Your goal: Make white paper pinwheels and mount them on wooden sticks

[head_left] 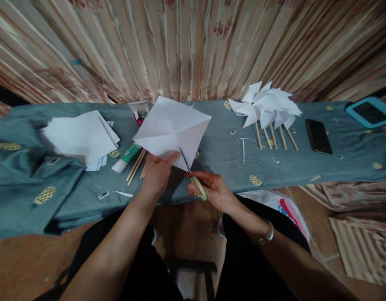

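My left hand grips a creased white paper square by its near edge, thumb on top. The square is held up over the cloth, with fold lines crossing at its middle. In my right hand is a pair of scissors with pale green handles. Their blades lie at the paper's near corner, pointing in towards the centre. Wooden sticks and a green and white glue tube lie beside my left hand, the sticks partly hidden by it.
A pile of white paper lies on the left of the grey-green cloth. A small box stands behind the paper square. To the right are several paper pinwheels on sticks, paper scraps, a phone and a blue-framed device.
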Demonstrator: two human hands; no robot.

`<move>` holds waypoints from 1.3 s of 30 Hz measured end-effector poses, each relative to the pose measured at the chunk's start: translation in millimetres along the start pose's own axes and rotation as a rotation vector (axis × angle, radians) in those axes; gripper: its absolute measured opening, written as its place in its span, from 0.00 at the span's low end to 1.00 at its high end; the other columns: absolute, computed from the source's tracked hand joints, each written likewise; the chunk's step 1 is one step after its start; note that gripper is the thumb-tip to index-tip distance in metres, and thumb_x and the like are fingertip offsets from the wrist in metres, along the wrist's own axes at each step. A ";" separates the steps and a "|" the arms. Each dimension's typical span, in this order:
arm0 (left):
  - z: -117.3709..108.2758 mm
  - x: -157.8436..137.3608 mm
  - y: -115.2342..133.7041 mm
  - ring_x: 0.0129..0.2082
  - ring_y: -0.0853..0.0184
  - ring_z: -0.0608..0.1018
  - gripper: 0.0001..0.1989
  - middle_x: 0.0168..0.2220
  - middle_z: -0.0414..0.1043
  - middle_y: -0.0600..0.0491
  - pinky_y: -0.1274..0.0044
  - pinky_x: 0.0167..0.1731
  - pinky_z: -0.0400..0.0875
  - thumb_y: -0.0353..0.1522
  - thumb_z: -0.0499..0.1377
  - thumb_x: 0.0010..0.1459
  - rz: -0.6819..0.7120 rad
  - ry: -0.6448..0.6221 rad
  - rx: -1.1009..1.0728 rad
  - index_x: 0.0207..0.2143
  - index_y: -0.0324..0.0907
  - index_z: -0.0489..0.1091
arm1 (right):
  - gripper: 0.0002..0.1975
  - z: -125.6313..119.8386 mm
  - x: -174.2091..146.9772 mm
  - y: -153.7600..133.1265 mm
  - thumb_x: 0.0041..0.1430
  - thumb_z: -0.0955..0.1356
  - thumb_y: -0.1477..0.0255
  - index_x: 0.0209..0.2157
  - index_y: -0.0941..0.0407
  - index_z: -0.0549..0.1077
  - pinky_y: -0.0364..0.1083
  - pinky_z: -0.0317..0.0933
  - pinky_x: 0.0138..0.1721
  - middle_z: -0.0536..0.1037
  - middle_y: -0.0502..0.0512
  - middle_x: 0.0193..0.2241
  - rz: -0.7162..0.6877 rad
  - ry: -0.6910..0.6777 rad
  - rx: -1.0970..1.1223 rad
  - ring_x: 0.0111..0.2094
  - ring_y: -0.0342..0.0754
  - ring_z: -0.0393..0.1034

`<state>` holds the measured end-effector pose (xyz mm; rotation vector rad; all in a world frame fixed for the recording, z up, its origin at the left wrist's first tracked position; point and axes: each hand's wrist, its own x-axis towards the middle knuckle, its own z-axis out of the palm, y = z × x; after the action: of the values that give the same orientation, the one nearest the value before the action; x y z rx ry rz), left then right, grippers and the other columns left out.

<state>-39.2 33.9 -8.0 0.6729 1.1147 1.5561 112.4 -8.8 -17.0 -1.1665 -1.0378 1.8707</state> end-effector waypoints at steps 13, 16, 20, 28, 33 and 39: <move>-3.0 -2.2 -0.4 0.33 0.65 0.79 0.14 0.32 0.79 0.54 0.72 0.40 0.72 0.30 0.69 0.40 -0.006 -0.029 0.016 0.33 0.42 0.75 | 0.25 0.5 2.0 0.4 0.41 0.78 0.56 0.38 0.56 0.76 0.41 0.65 0.26 0.75 0.45 0.21 -0.009 -0.017 -0.021 0.23 0.40 0.70; -2.6 -2.8 1.1 0.33 0.64 0.79 0.12 0.31 0.78 0.54 0.72 0.40 0.72 0.29 0.70 0.39 -0.009 -0.023 0.018 0.30 0.42 0.74 | 0.26 -0.3 3.3 2.6 0.41 0.78 0.56 0.40 0.55 0.75 0.42 0.65 0.27 0.76 0.46 0.22 -0.022 -0.023 -0.039 0.24 0.41 0.71; -0.5 -4.9 5.2 0.33 0.64 0.78 0.12 0.26 0.76 0.56 0.73 0.40 0.72 0.29 0.70 0.37 -0.009 -0.018 0.036 0.25 0.42 0.71 | 0.26 -1.3 4.3 2.9 0.43 0.77 0.54 0.40 0.55 0.74 0.41 0.64 0.27 0.75 0.46 0.22 -0.032 -0.041 -0.078 0.24 0.41 0.70; 0.8 -8.8 4.8 0.34 0.65 0.78 0.16 0.31 0.77 0.56 0.73 0.42 0.72 0.29 0.70 0.37 -0.029 -0.055 0.003 0.32 0.43 0.73 | 0.21 -1.2 3.8 -0.1 0.49 0.74 0.53 0.36 0.56 0.74 0.41 0.62 0.28 0.76 0.47 0.24 -0.063 -0.076 -0.131 0.24 0.40 0.68; -0.5 -7.8 1.2 0.35 0.65 0.78 0.16 0.32 0.78 0.55 0.74 0.41 0.72 0.28 0.70 0.37 -0.020 -0.053 -0.007 0.32 0.41 0.74 | 0.21 1.3 3.7 -3.2 0.47 0.74 0.53 0.33 0.56 0.74 0.41 0.61 0.27 0.75 0.47 0.23 -0.063 -0.057 -0.144 0.23 0.40 0.66; 0.5 -8.1 2.5 0.34 0.64 0.78 0.17 0.32 0.78 0.53 0.73 0.40 0.72 0.29 0.70 0.38 -0.028 -0.059 -0.002 0.35 0.40 0.74 | 0.24 3.4 4.3 -4.3 0.43 0.75 0.51 0.32 0.56 0.74 0.41 0.61 0.26 0.75 0.46 0.21 -0.028 -0.027 -0.115 0.22 0.40 0.66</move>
<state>-37.5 26.3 -4.5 0.6956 1.0742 1.5042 108.4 -4.0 -13.8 -1.1883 -1.1842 1.8297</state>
